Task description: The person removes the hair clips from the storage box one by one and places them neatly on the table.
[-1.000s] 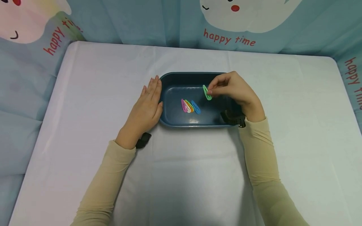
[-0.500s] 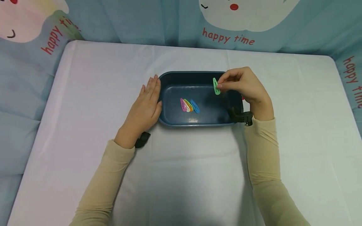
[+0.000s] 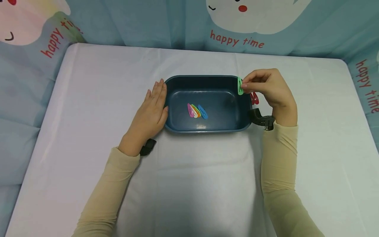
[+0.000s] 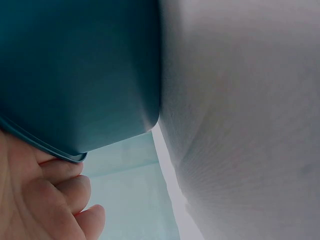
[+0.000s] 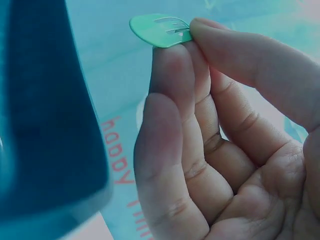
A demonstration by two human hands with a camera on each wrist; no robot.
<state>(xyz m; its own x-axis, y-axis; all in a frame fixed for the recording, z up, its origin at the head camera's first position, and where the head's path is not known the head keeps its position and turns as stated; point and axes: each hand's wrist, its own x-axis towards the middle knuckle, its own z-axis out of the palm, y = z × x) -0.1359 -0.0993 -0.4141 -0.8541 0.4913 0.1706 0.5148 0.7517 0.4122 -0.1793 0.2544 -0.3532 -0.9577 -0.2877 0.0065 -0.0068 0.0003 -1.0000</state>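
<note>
A light green snap hair clip (image 3: 240,86) is pinched between the thumb and fingertips of my right hand (image 3: 270,87), above the right rim of a dark blue rectangular tray (image 3: 208,128). The right wrist view shows the clip (image 5: 160,31) held by one end. My left hand (image 3: 149,113) rests flat along the tray's left side, fingers straight against the rim. Inside the tray lie a pink clip (image 3: 190,110), white, green and orange clips overlapping beside it, and a blue clip (image 3: 202,112). Red clips (image 3: 254,98) lie just outside the tray's right end, partly hidden behind the rim.
A white cloth (image 3: 189,184) covers the table around the tray. Blue curtains (image 3: 142,23) with cartoon prints hang behind and beside the table. Black straps with cameras (image 3: 262,119) sit on both wrists.
My right hand has carried the green clip rightward and away from me, from over the tray's inside to its right rim. The red clips have come into sight. My left hand stays put.
</note>
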